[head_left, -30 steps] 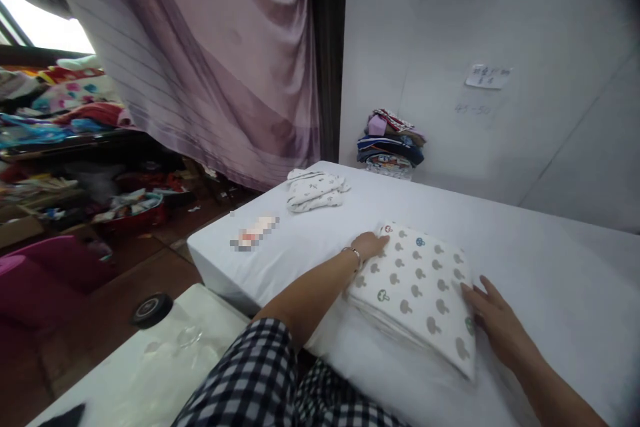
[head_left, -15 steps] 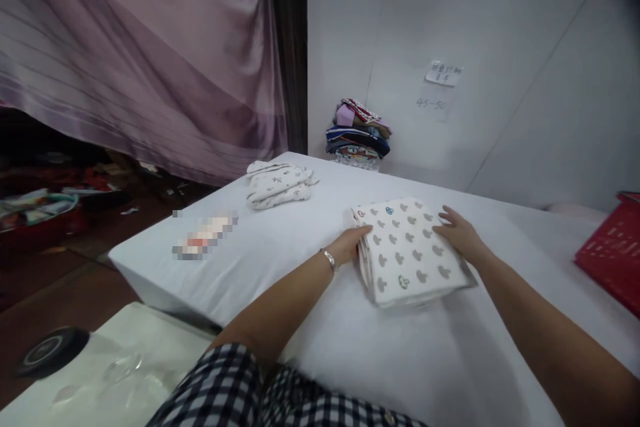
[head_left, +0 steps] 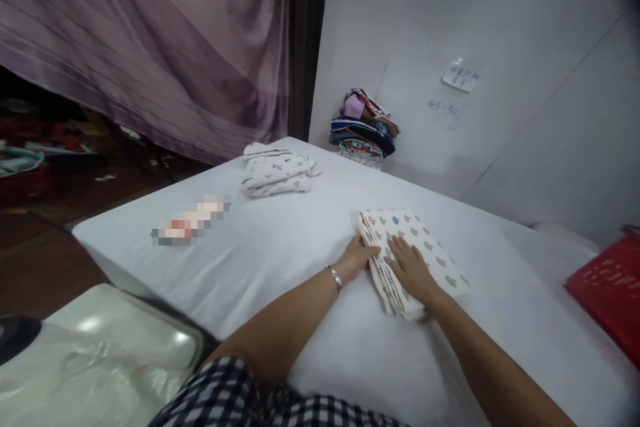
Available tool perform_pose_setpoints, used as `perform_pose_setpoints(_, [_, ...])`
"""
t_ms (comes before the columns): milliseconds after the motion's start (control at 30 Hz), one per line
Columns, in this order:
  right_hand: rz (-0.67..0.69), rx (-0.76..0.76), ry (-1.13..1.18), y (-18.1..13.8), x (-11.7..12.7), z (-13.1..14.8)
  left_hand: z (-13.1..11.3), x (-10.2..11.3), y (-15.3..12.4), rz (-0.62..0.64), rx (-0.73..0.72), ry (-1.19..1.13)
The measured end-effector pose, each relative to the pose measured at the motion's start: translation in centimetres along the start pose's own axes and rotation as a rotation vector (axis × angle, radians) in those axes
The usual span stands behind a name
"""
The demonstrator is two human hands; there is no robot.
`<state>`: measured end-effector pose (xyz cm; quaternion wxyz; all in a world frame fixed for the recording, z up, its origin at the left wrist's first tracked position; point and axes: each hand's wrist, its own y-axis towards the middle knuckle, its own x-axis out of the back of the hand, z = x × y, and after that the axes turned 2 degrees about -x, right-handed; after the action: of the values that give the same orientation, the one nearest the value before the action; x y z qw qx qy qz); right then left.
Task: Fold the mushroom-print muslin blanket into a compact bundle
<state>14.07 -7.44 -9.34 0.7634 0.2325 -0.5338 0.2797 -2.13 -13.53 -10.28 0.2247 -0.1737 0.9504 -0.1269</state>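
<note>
A folded white cloth (head_left: pixel 443 257) printed with grey rounded motifs and a few coloured ones lies on the white-covered table (head_left: pixel 280 247). Its layered folds face me on the left side. My left hand (head_left: pixel 358 255), with a silver bracelet at the wrist, grips the left edge between thumb and fingers. On top of the cloth my right hand (head_left: pixel 409 269) rests flat, fingers stretched out. Farther back on the left is a second white cloth (head_left: pixel 277 175) with small dark prints, loosely folded and touched by neither hand.
A blurred-out flat item (head_left: pixel 193 220) lies on the table's left side. A stack of folded fabrics (head_left: pixel 363 130) stands by the wall at the back. At the right edge sits a red box-like object (head_left: pixel 607 283). A glossy pale surface (head_left: pixel 100 353) is at lower left, below the table.
My right hand has moved from the cloth's right edge leftward onto its top. The cloth has turned slightly and its left folds show more. My left hand still grips the left edge.
</note>
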Motion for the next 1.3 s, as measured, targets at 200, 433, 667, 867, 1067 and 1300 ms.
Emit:
perform_pose_setpoints(200, [0.031,-0.013,0.022,-0.2,0.3,-0.2,-1.9,1.3,1.3,-0.058,0.064,-0.074])
perform_pose_setpoints(433, [-0.125,-0.129,0.188,5.2,3.4,3.0,-3.7,1.1,5.4,-0.194,0.046,-0.084])
perform_pose_setpoints(667, [-0.048,-0.205,-0.079,12.0,2.7,5.4,-3.8,2.0,6.3,-0.062,0.024,-0.024])
perform_pose_setpoints(867, [-0.004,-0.173,-0.112,12.3,2.0,4.9,-3.5,2.5,7.0,-0.045,-0.036,0.128])
perform_pose_setpoints(1067, [-0.107,-0.212,0.299,11.1,2.1,3.1,-2.5,2.6,8.1,-0.065,-0.138,0.349])
perform_pose_setpoints(1300, [-0.132,-0.195,0.382,10.8,1.7,2.7,-2.6,2.9,8.0,-0.068,-0.287,0.554])
